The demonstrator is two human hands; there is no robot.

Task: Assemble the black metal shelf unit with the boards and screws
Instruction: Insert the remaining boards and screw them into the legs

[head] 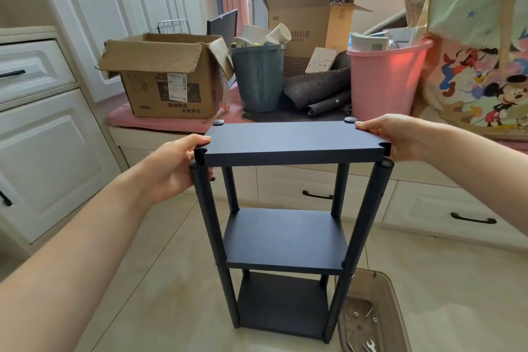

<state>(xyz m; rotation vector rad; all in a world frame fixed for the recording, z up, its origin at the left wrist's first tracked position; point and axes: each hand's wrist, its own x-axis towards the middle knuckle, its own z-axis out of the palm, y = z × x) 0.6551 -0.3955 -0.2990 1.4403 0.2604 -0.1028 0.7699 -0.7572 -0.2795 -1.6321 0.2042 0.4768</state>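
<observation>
Three dark boards sit stacked on four black metal poles, and I see this black metal shelf unit point(285, 223) standing upright on the pale tiled floor point(160, 280), directly between my two hands. The top board point(291, 140) lies flat at hand height, the middle board point(285, 240) and bottom board point(283, 303) below it. My left hand point(174, 168) grips the top board's left end, thumb on its upper face and fingers curled underneath beside the near left pole point(211, 226). My right hand point(400, 137) holds the right end, fingertips lying on the upper face near the far corner; I cannot tell how the rest of its fingers lie. Two round black caps point(218, 122) show at the far corners, just beyond my fingers.

Below my right hand, next to the shelf's near right foot, a brownish translucent plastic tray point(391, 294) rests on the floor with loose screws point(368, 312) and a small silver wrench point(370, 346) inside. Beyond both hands, a window seat carries an open cardboard box point(165, 77), a grey bin point(258, 80) and a pink bucket point(383, 80).
</observation>
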